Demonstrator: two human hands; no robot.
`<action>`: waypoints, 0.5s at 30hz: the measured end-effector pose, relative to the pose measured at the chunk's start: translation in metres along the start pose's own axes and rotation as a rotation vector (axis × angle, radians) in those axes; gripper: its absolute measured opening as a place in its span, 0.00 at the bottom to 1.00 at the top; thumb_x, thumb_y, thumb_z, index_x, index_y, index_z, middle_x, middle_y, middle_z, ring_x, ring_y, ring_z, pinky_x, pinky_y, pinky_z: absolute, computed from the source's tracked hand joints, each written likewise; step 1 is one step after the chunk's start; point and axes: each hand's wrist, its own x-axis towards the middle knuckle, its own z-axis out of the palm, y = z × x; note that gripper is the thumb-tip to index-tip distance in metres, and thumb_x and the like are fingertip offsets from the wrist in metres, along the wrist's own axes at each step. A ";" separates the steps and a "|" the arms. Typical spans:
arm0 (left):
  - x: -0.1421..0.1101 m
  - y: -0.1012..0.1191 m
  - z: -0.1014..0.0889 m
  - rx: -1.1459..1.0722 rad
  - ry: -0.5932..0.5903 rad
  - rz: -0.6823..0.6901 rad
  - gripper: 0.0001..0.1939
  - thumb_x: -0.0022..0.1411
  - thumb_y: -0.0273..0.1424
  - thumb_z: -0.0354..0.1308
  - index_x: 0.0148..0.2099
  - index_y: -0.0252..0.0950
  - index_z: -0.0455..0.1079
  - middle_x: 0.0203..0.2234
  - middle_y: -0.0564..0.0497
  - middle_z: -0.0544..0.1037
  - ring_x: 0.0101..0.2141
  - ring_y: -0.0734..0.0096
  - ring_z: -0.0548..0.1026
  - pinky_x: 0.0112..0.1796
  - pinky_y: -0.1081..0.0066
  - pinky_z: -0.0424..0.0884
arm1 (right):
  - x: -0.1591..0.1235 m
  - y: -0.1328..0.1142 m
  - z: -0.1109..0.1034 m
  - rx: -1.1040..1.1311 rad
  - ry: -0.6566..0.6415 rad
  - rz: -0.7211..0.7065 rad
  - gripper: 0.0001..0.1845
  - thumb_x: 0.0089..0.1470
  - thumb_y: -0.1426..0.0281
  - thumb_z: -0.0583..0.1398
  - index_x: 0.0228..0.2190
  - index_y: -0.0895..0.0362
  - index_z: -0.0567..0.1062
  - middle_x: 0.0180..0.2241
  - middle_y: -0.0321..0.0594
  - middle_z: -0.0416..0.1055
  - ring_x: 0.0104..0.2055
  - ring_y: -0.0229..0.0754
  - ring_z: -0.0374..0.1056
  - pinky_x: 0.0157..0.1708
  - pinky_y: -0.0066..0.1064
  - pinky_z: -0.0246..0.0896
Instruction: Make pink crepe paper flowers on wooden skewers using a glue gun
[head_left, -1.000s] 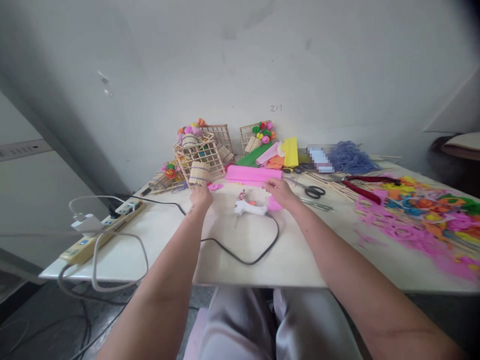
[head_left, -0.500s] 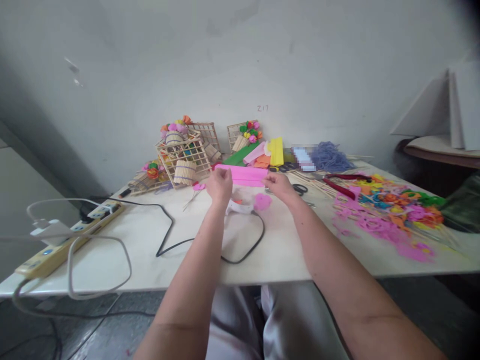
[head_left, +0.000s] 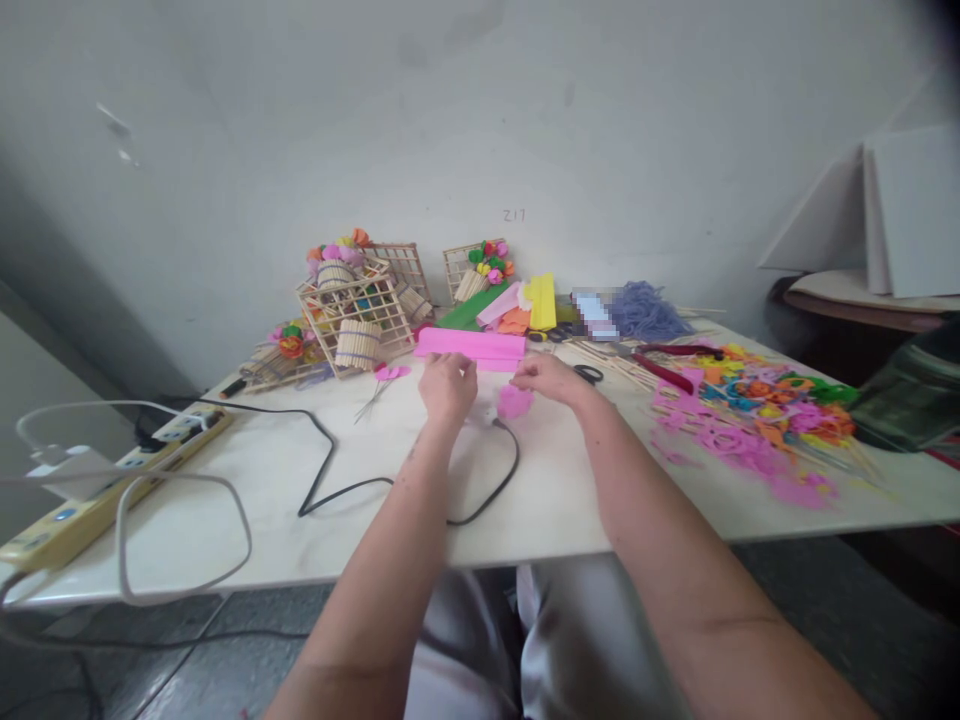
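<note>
A folded strip of bright pink crepe paper (head_left: pixel 472 345) lies flat on the table just beyond both hands. My left hand (head_left: pixel 447 388) is closed with its fingers curled, near the strip's front edge; whatever it may pinch is hidden. Over a small pink paper piece (head_left: pixel 515 402), my right hand (head_left: pixel 551 377) has thumb and fingers drawn together, and I cannot make out anything between them. Partly covered by my left hand is a white corded device (head_left: pixel 484 413). Black-handled scissors (head_left: pixel 588 374) lie just right of my right hand.
Stick baskets (head_left: pixel 356 315) with paper flowers stand at the back left. A power strip (head_left: pixel 112 490) and loose cables occupy the left. Red-handled pliers (head_left: pixel 667 368), colourful paper scraps (head_left: pixel 757 410) and blue-purple yarn (head_left: pixel 649 310) are on the right.
My hands have come off the pink crepe strip they held by its ends; it now rests on the table. Both hands have moved nearer to me and closer together.
</note>
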 end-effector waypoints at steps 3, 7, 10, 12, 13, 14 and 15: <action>-0.001 -0.003 0.003 0.014 -0.007 -0.008 0.08 0.55 0.33 0.50 0.29 0.40 0.70 0.28 0.50 0.75 0.39 0.63 0.66 0.30 0.69 0.61 | -0.001 0.001 0.001 0.033 -0.078 -0.025 0.06 0.39 0.70 0.60 0.22 0.60 0.74 0.22 0.37 0.71 0.25 0.35 0.64 0.25 0.23 0.57; -0.004 -0.001 0.006 0.010 -0.040 0.032 0.08 0.55 0.33 0.50 0.29 0.40 0.70 0.27 0.50 0.75 0.39 0.63 0.66 0.30 0.69 0.61 | 0.000 0.001 0.004 0.029 -0.146 -0.037 0.07 0.38 0.73 0.59 0.24 0.61 0.76 0.24 0.38 0.73 0.26 0.36 0.66 0.26 0.24 0.58; -0.005 0.001 0.005 0.007 -0.053 0.043 0.09 0.56 0.33 0.50 0.29 0.40 0.70 0.27 0.49 0.75 0.39 0.64 0.66 0.30 0.69 0.60 | -0.001 0.001 0.005 0.006 -0.171 -0.031 0.07 0.38 0.74 0.59 0.24 0.60 0.76 0.24 0.39 0.74 0.27 0.37 0.67 0.27 0.25 0.59; -0.004 0.002 0.003 0.001 -0.041 0.044 0.09 0.56 0.34 0.49 0.29 0.39 0.70 0.27 0.49 0.75 0.38 0.64 0.66 0.31 0.70 0.60 | -0.001 0.001 0.005 0.000 -0.177 -0.026 0.07 0.38 0.75 0.59 0.24 0.61 0.76 0.25 0.39 0.74 0.27 0.38 0.68 0.28 0.25 0.60; -0.004 0.003 0.002 -0.007 -0.025 0.041 0.10 0.57 0.34 0.48 0.30 0.39 0.70 0.27 0.49 0.75 0.38 0.65 0.67 0.31 0.70 0.60 | -0.001 0.001 0.005 -0.004 -0.177 -0.023 0.07 0.38 0.75 0.59 0.25 0.61 0.76 0.26 0.39 0.74 0.28 0.38 0.68 0.29 0.25 0.61; -0.003 0.003 0.001 -0.018 -0.004 0.036 0.11 0.57 0.35 0.47 0.30 0.39 0.70 0.27 0.49 0.74 0.37 0.66 0.67 0.32 0.70 0.59 | 0.000 0.001 0.005 -0.007 -0.175 -0.019 0.08 0.38 0.76 0.59 0.25 0.61 0.76 0.26 0.40 0.74 0.28 0.38 0.68 0.29 0.25 0.61; -0.003 0.004 0.000 -0.033 0.021 0.028 0.12 0.58 0.35 0.46 0.31 0.39 0.70 0.27 0.49 0.74 0.35 0.67 0.68 0.32 0.71 0.59 | 0.000 0.001 0.005 -0.009 -0.174 -0.014 0.08 0.37 0.77 0.59 0.25 0.61 0.76 0.26 0.40 0.74 0.28 0.38 0.68 0.29 0.25 0.61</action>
